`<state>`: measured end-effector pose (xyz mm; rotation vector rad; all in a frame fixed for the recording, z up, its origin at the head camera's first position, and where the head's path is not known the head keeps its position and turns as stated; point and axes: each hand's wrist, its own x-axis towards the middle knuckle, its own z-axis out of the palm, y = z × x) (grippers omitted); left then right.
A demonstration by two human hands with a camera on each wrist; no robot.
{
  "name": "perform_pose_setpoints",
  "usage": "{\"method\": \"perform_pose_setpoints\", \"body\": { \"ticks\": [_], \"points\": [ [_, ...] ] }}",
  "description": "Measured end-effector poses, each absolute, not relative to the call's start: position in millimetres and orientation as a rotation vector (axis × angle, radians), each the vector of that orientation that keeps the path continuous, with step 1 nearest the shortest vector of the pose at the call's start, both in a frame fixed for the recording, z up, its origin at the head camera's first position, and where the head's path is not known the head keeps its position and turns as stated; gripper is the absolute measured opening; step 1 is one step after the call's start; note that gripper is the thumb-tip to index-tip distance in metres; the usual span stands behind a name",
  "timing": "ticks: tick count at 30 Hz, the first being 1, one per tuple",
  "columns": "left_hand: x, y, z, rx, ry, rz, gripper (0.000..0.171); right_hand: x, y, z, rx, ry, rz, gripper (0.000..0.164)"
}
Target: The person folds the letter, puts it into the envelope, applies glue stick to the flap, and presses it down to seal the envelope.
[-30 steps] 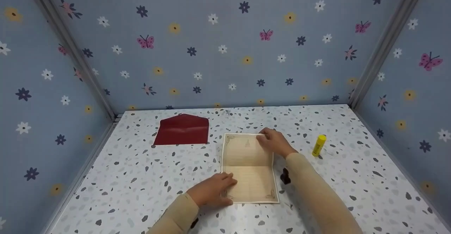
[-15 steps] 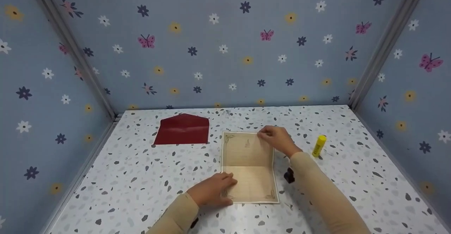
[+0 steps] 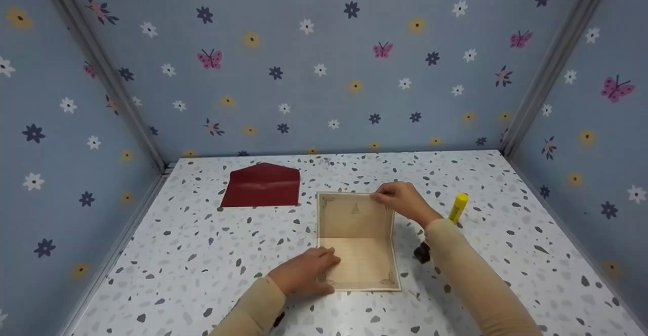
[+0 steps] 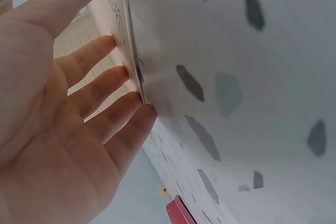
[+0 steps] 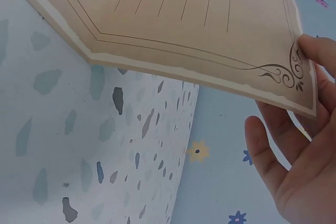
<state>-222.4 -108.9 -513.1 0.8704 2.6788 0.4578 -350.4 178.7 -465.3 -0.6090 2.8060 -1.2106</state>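
A sheet of cream letter paper [image 3: 357, 262] with ruled lines and corner scrolls lies on the table, creased across its middle. Its far half stands tilted up from the crease. At the top right corner, my right hand [image 3: 402, 202] pinches the paper between thumb and fingers; the right wrist view shows that raised corner [image 5: 294, 72] clear of the table. My left hand [image 3: 306, 270] rests on the lower left edge with fingers spread. In the left wrist view, the fingertips [image 4: 134, 98] of that hand touch the paper's edge and the tabletop.
A dark red envelope [image 3: 263, 186] with its flap up lies at the back left of the speckled white table [image 3: 202, 255]. To the right, a yellow glue stick [image 3: 458, 207] stands partly behind the right sleeve. Flowered blue panels [image 3: 324, 73] enclose the back and sides.
My right hand has lifted the far half of the paper more upright from the crease and moved slightly right. The left hand has stayed in place.
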Motion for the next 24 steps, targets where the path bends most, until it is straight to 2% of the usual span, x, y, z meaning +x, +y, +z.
{"method": "perform_pose_setpoints", "body": {
  "ticks": [6,24],
  "points": [
    [-223,-109,-513,0.867,2.670,0.445,0.067,-347,182,-463,-0.623,2.789,-1.202,0.026],
    [-222,-111,-515,0.879,2.674,0.461,0.068,-336,196,-456,-0.794,2.593,-1.177,0.028]
  ]
}}
